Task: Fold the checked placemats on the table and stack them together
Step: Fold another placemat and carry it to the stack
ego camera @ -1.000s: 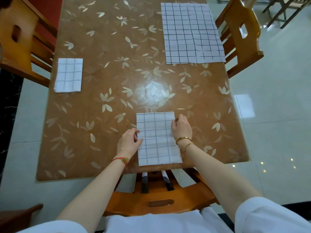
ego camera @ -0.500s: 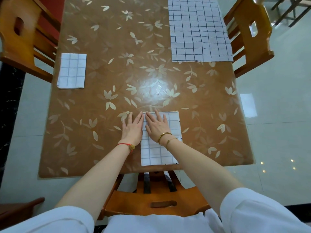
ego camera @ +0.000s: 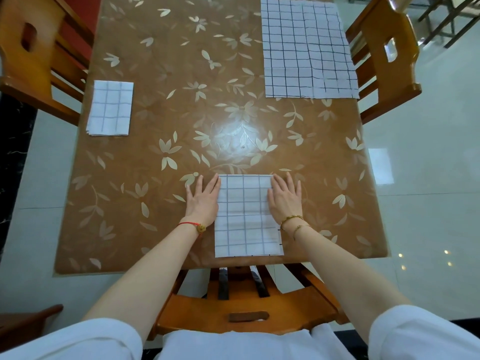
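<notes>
The left hand [ego camera: 202, 200] lies flat with its palm down. Its fingers are straight and point away from the person. The right hand [ego camera: 285, 201] lies flat the same way, with straight fingers. The two hands are side by side with a gap between them. The left arm [ego camera: 145, 268] and the right arm [ego camera: 337, 258] are bare. They reach forward and come closer together near the hands.

Three placemats [ego camera: 246, 216] [ego camera: 110, 109] [ego camera: 309, 48], two hands [ego camera: 202, 201] [ego camera: 285, 201] — one table [ego camera: 181, 113], three chairs [ego camera: 39, 61] [ego camera: 384, 53] [ego camera: 233, 305].

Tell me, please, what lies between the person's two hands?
In the head view, the folded checked placemat lies flat between the left hand and right hand, each at one side edge.
</notes>
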A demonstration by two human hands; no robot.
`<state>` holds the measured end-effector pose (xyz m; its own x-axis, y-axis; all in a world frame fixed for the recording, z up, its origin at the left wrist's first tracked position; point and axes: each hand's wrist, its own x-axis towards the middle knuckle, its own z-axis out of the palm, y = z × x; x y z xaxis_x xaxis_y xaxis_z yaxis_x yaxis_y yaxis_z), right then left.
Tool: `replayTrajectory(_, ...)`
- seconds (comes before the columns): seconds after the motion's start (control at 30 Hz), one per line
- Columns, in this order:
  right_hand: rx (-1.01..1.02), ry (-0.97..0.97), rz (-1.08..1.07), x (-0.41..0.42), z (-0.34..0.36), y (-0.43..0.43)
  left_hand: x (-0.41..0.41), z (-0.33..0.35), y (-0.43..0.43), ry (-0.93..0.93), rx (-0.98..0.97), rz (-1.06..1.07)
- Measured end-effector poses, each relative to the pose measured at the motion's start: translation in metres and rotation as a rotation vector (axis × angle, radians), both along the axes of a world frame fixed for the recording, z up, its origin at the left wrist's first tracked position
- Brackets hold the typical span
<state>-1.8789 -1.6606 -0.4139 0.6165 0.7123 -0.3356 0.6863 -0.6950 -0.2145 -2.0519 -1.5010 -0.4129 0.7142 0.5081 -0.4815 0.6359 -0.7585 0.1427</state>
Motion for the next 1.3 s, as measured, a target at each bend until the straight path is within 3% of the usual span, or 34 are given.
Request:
replayTrajectory(0.17,0.072,-0.056,0.021,-0.005,0.003,0.009,0.0,0.001,0.001,-0.013,-0.04,-0.004)
replayTrajectory(0.4,0.006,0.083,0.347,-0.027,0.009,0.044,-0.004,0.009,0.002,-0.015,-0.042,-0.025)
replayTrajectory(0.67,-0.141,0.168,0.317,-0.033,0.007,0.057,-0.015,0.006,0.004,0.023,0.006,-0.114)
replayTrajectory(1.3,-0.245,0.185,0.362,-0.027,0.008,0.055,-0.119,0.023,-0.049,0.152,0.032,-0.634)
